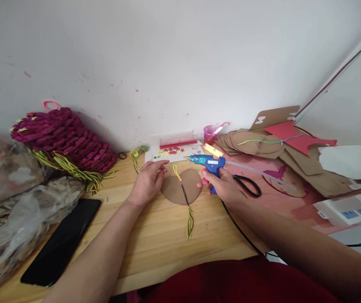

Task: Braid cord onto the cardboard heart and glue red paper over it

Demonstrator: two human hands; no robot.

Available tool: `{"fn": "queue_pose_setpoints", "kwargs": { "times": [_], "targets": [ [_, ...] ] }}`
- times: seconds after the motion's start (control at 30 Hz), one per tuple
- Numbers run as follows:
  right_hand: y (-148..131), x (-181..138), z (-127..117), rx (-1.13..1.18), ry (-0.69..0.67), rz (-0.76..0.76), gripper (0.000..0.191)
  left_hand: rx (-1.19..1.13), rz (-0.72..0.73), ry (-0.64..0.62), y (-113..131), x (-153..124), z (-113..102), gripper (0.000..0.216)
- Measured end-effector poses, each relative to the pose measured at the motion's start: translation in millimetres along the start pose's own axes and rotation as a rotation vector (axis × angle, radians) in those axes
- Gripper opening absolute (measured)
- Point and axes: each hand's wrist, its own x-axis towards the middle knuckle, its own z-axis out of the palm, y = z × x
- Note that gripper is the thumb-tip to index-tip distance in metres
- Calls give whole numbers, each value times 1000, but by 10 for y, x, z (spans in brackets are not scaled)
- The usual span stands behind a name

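Note:
My right hand (220, 182) grips a blue glue gun (211, 163), its nozzle pointing left and a clear glue stick trailing from its back. Below the nozzle lies a heart-shaped piece of brown cardboard (170, 192), flat on the table. A yellow loop of cord (176, 173) and a dark cord (185, 194) run down its middle, ending in a green-yellow tassel (189, 223) beyond the tip. At the heart's left edge, my left hand (148, 180) hovers or rests with loosely bent fingers partly apart; nothing shows in it.
White paper with small coloured stars (175, 152) lies behind the heart. Black-handled scissors (248, 186) and cardboard hearts (245, 142) are to the right, near a power strip (353, 208). Leftward are a phone (62, 242), plastic bags (19, 227) and a magenta cone-like craft (67, 136).

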Motion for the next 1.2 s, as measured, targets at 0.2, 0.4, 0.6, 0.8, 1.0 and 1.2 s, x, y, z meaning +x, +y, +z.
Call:
{"fn": "queue_pose_setpoints", "kwargs": {
  "times": [0.2,0.4,0.6,0.8,1.0,1.2],
  "targets": [
    [52,52,-30,33,75,-41,36,-72,37,-205,42,1,-80,51],
    [80,60,-31,13,112,-20,28,-66,63,-363,39,-25,-66,94],
    [66,38,-42,-39,116,-21,27,-68,61,-420,59,-24,-100,92],
    [66,12,-41,-120,102,-47,27,-76,57,-438,52,-29,-126,85],
    [26,-14,-15,-97,110,-5,27,-102,54,-448,89,-35,-121,81],
    [17,-15,-9,-80,99,-22,27,-113,67,-468,73,-31,-109,79]
  ]
}}
